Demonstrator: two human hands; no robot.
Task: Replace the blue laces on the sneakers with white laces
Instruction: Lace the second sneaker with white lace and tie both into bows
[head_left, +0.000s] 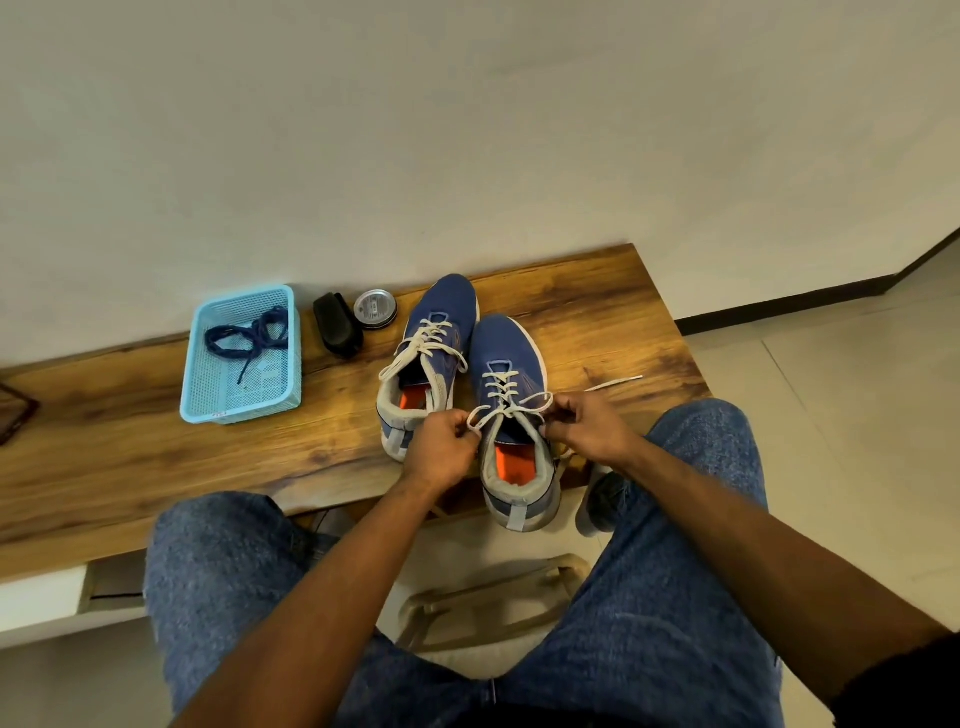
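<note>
Near sneaker (514, 415) points away from the person; left hand (441, 441) and right hand (587, 426) each pinch a white lace (511, 410) loop, flanking its collar.

The place looks like a home, likely an entryway or living room: a low live-edge wooden bench (597, 317) stands against a plain white plaster wall (467, 130), over pale glossy floor tiles (831, 374) edged by a dark skirting board (779, 306). A round tin of shoe polish (375, 308) sits on the bench.
</note>
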